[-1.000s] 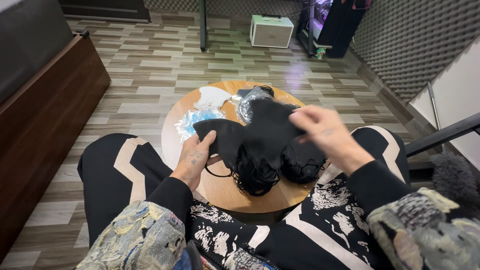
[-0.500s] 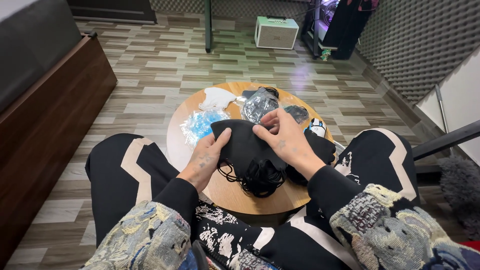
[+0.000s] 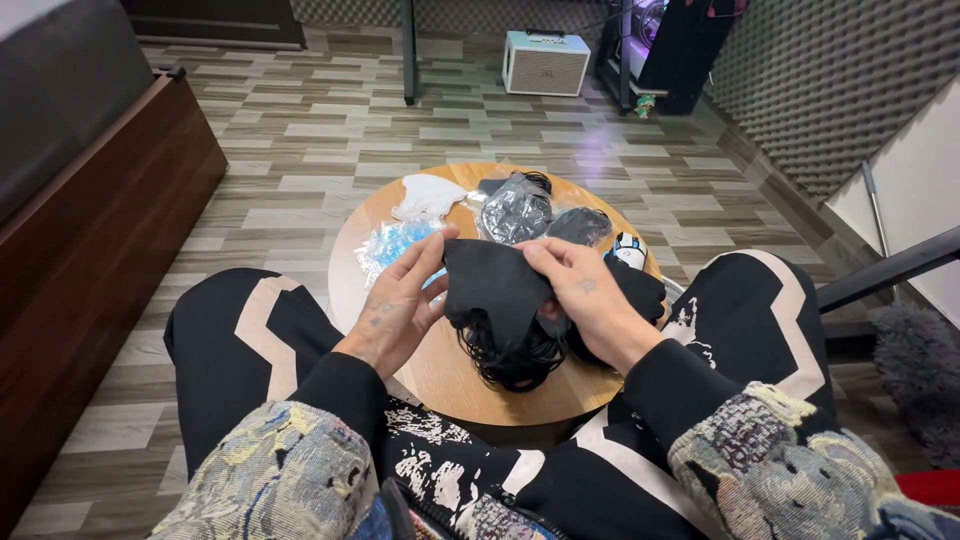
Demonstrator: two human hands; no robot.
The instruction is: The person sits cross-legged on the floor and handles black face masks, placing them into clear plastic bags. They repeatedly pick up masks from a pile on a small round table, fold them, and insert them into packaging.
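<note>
A black cloth face mask (image 3: 492,285) is held just above a small round wooden table (image 3: 440,370). My left hand (image 3: 400,305) grips the mask's left edge with thumb and fingers. My right hand (image 3: 585,295) pinches its right edge. Beneath the mask lies a heap of black masks with tangled ear loops (image 3: 515,350). More black fabric (image 3: 640,290) lies right of my right hand.
On the table's far side lie a white mask (image 3: 428,196), a blue mask in clear wrap (image 3: 395,245) and two bagged dark masks (image 3: 515,212). A small white round object (image 3: 628,250) sits at the right rim. A brown cabinet (image 3: 90,230) stands at left, a white speaker (image 3: 545,62) on the floor.
My right hand has come in from the right onto the mask. The mask went from spread wide to held compactly between both hands, raised a little off the pile.
</note>
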